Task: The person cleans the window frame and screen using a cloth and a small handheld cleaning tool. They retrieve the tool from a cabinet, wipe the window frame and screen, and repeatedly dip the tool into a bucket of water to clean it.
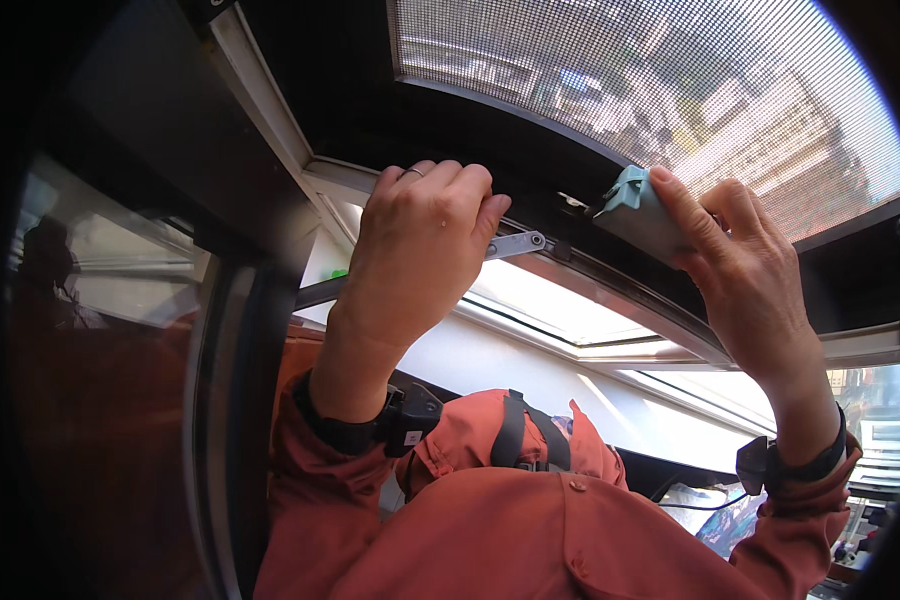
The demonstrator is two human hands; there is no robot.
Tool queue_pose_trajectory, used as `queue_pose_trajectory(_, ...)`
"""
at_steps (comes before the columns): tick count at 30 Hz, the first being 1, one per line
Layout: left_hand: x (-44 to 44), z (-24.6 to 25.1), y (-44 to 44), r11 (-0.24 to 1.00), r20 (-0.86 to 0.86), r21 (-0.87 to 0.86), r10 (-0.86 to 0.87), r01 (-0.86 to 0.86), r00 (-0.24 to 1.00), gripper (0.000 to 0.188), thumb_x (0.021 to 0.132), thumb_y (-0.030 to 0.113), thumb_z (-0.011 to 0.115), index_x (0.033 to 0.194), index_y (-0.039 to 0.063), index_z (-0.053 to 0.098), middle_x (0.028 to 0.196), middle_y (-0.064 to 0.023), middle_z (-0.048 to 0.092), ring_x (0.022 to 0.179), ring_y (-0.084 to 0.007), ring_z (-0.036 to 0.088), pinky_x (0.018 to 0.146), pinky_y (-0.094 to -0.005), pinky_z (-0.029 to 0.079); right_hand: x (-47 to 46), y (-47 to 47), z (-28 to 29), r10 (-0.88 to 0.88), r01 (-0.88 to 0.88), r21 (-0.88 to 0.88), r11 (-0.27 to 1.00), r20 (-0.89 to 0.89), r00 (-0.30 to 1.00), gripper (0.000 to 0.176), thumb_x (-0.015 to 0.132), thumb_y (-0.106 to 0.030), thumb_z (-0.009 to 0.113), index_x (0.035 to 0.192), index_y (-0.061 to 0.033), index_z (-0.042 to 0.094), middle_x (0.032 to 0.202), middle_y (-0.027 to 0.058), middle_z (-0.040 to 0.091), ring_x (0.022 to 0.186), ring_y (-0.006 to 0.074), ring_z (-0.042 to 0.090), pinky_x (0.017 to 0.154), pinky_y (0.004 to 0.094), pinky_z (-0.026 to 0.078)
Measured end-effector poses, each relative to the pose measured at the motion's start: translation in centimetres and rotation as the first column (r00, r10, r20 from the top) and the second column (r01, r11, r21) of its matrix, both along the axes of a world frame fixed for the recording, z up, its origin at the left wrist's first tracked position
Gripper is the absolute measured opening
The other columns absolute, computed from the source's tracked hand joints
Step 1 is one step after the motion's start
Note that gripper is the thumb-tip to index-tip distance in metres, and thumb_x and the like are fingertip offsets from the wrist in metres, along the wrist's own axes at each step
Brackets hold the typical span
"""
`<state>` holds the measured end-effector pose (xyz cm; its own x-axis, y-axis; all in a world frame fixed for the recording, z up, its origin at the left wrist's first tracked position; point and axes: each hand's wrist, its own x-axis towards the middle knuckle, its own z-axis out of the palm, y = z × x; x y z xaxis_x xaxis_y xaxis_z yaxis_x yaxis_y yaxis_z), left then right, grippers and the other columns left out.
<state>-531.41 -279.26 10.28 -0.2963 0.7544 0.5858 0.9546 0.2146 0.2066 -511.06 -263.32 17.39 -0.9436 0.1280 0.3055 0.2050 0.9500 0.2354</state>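
Observation:
My right hand [754, 274] pinches a teal-and-grey handheld block [645, 214], perhaps a cleaning tool, between thumb and fingers. The block is held against or just in front of the dark window frame [570, 161], below a mesh insect screen [645, 82]. My left hand [427, 240], with a ring on one finger, curls over the lower edge of that frame; its fingertips are hidden behind the knuckles. A metal hinge arm [516, 244] sticks out beside my left thumb. Near the block is a small metal catch [572, 201] on the frame.
A glass pane in a dark frame [105, 375] stands close on my left. Below my hands runs a white sill [510, 352] beside another window pane [562, 300]. A cable [705, 505] and a patterned bag or cloth [731, 521] lie at lower right. Buildings show beyond the mesh.

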Motion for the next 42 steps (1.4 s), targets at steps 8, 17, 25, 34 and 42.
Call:
queue_pose_trajectory(8,-0.7,-0.7,-0.1,0.985,-0.023,0.161,-0.052,0.055,0.998,0.017,0.088,0.017,0.062,0.077,0.004,0.057,0.071,-0.0083,0.061,0.067,-0.0245,0.06,0.069,-0.0359,0.045,0.0,-1.5,0.5,-0.018,0.019,0.015,1.0,-0.046,0.999,0.067,0.078,-0.002,0.067,0.138,-0.0272,0.047,0.094,0.0066,0.049,0.08,0.0196,0.055,0.066,0.0338,0.052)
queue_pose_trajectory(17,-0.9,-1.2,0.1,0.988,-0.013,0.126,-0.082,0.083,0.997,0.017,0.088,0.017,0.063,0.078,0.004,0.058,0.071,-0.0081,0.06,0.066,-0.0246,0.06,0.07,-0.0361,0.046,0.3,-0.1,0.6,-0.071,0.033,0.209,0.977,0.18,0.981,0.086,0.078,-0.004,0.067,0.147,-0.0304,0.024,0.098,0.0089,0.051,0.08,0.0235,0.06,0.066,0.0375,0.055)
queue_pose_trajectory(25,-0.9,-1.2,0.3,0.986,0.044,0.13,-0.113,0.107,0.993,0.018,0.088,0.017,0.062,0.078,0.003,0.058,0.071,-0.0092,0.061,0.065,-0.0256,0.06,0.069,-0.0368,0.046,-3.3,-0.2,-1.5,0.119,-0.136,0.253,0.958,0.081,0.99,0.078,0.087,-0.01,0.062,0.149,-0.0235,0.016,0.097,0.0114,0.047,0.075,0.021,0.057,0.054,0.0354,0.052)
queue_pose_trajectory(34,-1.8,-1.8,0.5,0.986,0.104,0.114,-0.133,0.121,0.986,0.019,0.089,0.018,0.061,0.079,0.002,0.06,0.071,-0.0128,0.06,0.062,-0.029,0.061,0.056,-0.037,0.048,-4.0,-1.0,-1.3,0.109,-0.13,0.166,0.978,0.133,0.985,0.077,0.089,-0.013,0.061,0.149,-0.0267,0.014,0.097,0.012,0.046,0.078,0.0227,0.058,0.056,0.0352,0.051)
queue_pose_trajectory(42,-2.8,-2.8,1.1,0.976,0.206,0.202,-0.121,0.078,0.971,0.016,0.087,0.016,0.063,0.081,0.002,0.058,0.075,-0.0117,0.06,0.065,-0.0284,0.062,0.059,-0.0388,0.048,-6.6,-1.6,-4.0,0.119,-0.125,-0.022,0.992,-0.184,0.976,0.063,0.088,-0.012,0.061,0.142,-0.0147,0.028,0.107,0.0147,0.048,0.09,0.0263,0.06,0.065,0.0391,0.053)
